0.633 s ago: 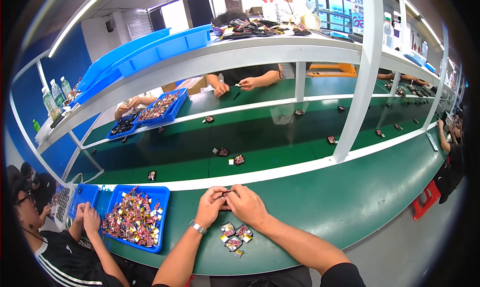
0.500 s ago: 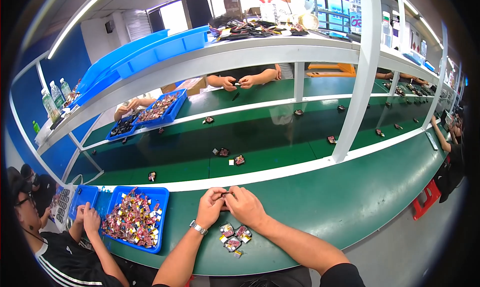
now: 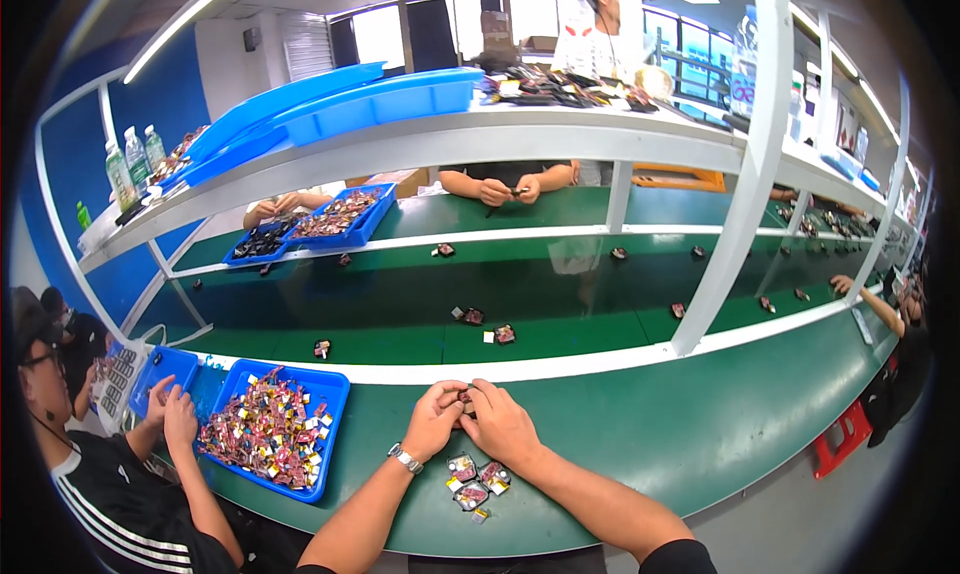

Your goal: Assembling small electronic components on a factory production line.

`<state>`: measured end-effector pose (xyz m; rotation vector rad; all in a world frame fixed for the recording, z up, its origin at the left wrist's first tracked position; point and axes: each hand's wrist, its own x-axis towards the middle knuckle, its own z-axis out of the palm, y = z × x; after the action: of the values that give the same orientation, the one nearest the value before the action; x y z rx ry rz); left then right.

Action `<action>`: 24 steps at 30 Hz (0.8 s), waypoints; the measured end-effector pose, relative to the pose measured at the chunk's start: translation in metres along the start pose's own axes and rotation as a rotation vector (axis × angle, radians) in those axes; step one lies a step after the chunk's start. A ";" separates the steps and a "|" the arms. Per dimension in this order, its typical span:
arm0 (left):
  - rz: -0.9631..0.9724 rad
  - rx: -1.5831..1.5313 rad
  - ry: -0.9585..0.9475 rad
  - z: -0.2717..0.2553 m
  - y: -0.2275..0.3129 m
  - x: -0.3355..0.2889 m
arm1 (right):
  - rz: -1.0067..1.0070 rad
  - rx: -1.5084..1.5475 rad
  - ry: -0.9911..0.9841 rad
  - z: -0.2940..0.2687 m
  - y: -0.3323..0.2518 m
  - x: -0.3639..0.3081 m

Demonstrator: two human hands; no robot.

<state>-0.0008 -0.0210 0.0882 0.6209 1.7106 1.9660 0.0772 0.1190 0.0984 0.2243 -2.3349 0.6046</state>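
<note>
My left hand (image 3: 434,422) and my right hand (image 3: 500,424) meet over the green bench (image 3: 620,434), fingers closed together on a small black-and-red electronic part (image 3: 466,402). Fingers cover most of this part; a reddish patch shows between them. Just below my hands lies a little group of similar parts (image 3: 470,496), dark-framed with red, white and yellow pieces. A small yellow-and-white piece (image 3: 480,516) sits at the group's near side. To the left, a blue tray (image 3: 336,414) is heaped with small red, white and yellow components (image 3: 265,429).
Beyond a white rail (image 3: 540,365), similar parts (image 3: 505,334) are spread along a dark green belt (image 3: 420,299). A white post (image 3: 735,184) and shelf edge (image 3: 450,139) cross ahead. One co-worker (image 3: 120,484) sits at left; another co-worker's hands (image 3: 510,190) work opposite. A red stool (image 3: 841,439) stands at right.
My view has shifted slightly, so the scene sits lower and further right. My fingers have changed position on the part, showing its reddish face. A person's hand at far right now reaches toward the rail.
</note>
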 end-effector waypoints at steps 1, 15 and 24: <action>0.012 -0.012 0.011 0.001 0.001 0.000 | 0.026 0.021 0.019 0.004 0.004 0.001; 0.087 0.047 0.070 -0.001 0.002 0.003 | 0.319 -0.467 0.142 -0.009 0.116 0.066; 0.100 0.025 0.083 0.000 -0.001 0.006 | 0.482 -0.217 0.065 0.024 0.133 0.061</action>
<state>-0.0055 -0.0176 0.0871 0.6540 1.7881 2.0679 -0.0246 0.2246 0.0761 -0.4641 -2.3753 0.5651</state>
